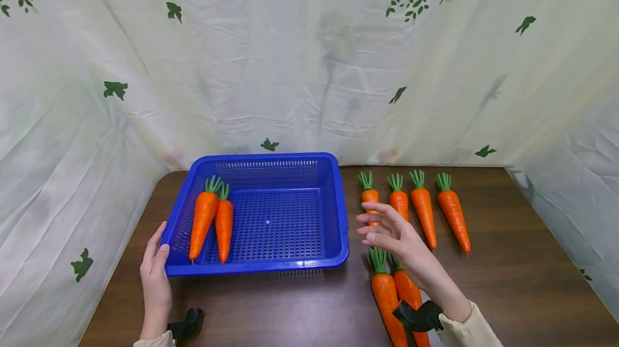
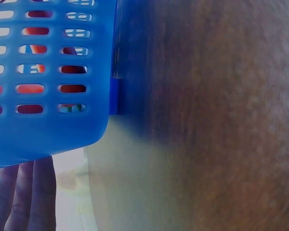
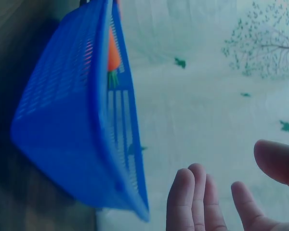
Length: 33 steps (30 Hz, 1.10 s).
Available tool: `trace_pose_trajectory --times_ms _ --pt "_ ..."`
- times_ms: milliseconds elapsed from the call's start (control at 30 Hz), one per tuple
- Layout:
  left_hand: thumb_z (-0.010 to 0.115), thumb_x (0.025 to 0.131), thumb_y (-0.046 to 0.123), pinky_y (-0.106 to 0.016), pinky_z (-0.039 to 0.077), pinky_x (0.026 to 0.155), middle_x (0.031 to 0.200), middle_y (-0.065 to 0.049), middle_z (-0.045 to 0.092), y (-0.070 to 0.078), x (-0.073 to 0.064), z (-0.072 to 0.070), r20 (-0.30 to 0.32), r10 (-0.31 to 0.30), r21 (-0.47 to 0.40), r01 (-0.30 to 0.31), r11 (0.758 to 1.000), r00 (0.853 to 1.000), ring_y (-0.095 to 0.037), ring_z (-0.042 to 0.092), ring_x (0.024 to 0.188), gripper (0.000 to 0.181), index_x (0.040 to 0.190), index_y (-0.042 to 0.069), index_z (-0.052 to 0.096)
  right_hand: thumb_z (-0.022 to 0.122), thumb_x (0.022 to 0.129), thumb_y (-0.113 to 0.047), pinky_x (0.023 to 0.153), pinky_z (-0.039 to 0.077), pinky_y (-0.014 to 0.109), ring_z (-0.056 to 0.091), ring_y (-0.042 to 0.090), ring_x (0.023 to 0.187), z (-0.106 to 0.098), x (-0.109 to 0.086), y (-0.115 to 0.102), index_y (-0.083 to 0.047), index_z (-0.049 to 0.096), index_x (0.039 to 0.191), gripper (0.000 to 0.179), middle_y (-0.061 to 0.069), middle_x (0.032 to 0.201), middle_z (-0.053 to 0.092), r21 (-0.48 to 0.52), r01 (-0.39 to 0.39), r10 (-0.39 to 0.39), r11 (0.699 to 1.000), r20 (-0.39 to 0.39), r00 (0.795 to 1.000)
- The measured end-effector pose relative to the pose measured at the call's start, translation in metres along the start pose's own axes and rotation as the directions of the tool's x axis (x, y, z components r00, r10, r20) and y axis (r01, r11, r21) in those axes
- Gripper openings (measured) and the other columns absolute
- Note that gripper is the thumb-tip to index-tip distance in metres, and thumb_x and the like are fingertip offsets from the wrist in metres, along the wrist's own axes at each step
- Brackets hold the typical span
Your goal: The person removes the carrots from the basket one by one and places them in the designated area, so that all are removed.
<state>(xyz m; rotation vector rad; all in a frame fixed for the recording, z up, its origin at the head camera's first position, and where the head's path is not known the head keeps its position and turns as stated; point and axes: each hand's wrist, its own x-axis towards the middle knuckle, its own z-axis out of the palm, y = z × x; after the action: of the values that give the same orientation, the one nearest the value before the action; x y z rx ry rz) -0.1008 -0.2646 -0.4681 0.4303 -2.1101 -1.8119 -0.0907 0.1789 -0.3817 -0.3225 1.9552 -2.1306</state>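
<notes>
A blue perforated plastic basket (image 1: 333, 212) stands on the table's left half, with two carrots (image 1: 203, 223) side by side at its left end. My left hand (image 1: 157, 277) touches the basket's left side near the front corner. Its fingers (image 2: 43, 197) lie straight along the outside in the left wrist view. My right hand (image 1: 394, 234) hovers right of the basket, apart from it, with spread fingers and nothing held. Beneath and behind that hand several carrots (image 1: 452, 212) lie in a row, leaves toward the back. Two more carrots (image 1: 387, 298) lie nearer me, partly covered by the right wrist.
The brown wooden table (image 1: 300, 315) carries everything. A pale cloth with green leaf prints (image 1: 290, 67) hangs behind the table and along both sides. Black wrist mounts (image 1: 188, 325) sit at both wrists.
</notes>
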Motion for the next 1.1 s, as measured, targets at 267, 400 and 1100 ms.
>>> trace_pose_trajectory --times_ms 267,400,1100 --pt "0.036 0.102 0.03 -0.039 0.018 0.114 0.15 -0.004 0.035 0.002 0.0 0.001 0.002 0.006 -0.006 -0.006 1.0 1.0 -0.02 0.033 0.134 0.046 0.147 0.02 0.04 0.057 0.094 -0.004 0.091 0.049 0.041 0.053 0.037 0.112 0.023 0.025 -0.012 -0.006 0.039 0.141 0.051 0.024 0.129 0.047 0.052 0.024 -0.028 0.998 0.069 0.997" --pt "0.036 0.102 0.03 -0.038 0.019 0.113 0.15 -0.003 0.036 0.003 0.0 0.001 0.002 0.011 -0.001 -0.011 1.0 1.0 -0.02 0.034 0.133 0.046 0.147 0.02 0.04 0.058 0.093 -0.005 0.091 0.049 0.041 0.053 0.036 0.113 0.032 0.037 -0.018 -0.008 0.04 0.141 0.051 0.021 0.129 0.049 0.065 0.01 -0.016 0.998 0.099 0.995" --pt "0.035 0.102 0.029 -0.039 0.017 0.114 0.15 -0.004 0.035 0.002 -0.001 0.0 -0.001 -0.007 -0.02 0.007 1.0 1.0 -0.021 0.032 0.134 0.046 0.147 0.019 0.04 0.053 0.096 -0.006 0.092 0.048 0.042 0.059 0.028 0.108 0.087 0.091 -0.014 -0.006 0.037 0.142 0.049 0.019 0.123 0.054 0.116 -0.066 0.033 0.991 0.27 0.962"
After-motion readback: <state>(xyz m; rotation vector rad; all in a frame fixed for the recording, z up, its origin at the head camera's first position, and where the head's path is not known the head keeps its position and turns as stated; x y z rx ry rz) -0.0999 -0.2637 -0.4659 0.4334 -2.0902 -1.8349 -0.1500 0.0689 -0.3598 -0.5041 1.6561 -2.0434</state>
